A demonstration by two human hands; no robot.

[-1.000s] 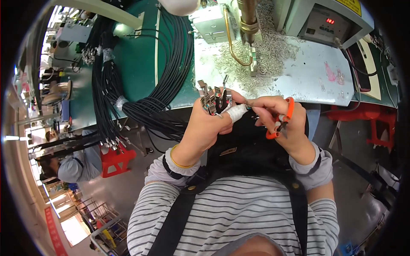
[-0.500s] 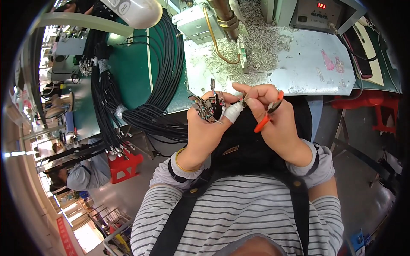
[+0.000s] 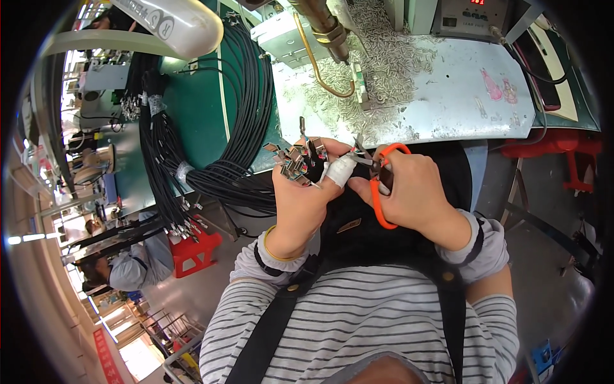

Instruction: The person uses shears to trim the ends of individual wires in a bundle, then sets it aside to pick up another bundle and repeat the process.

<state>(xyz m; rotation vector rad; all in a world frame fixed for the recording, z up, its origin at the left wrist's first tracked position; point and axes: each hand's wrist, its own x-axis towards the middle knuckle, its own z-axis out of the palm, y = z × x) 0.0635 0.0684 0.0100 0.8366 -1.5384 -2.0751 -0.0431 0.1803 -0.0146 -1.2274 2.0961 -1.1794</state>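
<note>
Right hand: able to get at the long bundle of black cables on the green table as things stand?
Probably not readily: the right hand holds orange-handled metal scissors, and the left hand, holding a cluster of small silvery metal connectors, sits between it and the black cables.

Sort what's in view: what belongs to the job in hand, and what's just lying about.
In use:
connectors, in the left hand
scissors, in the right hand

Seemingly just lying about:
phone
loose metal bits
</note>
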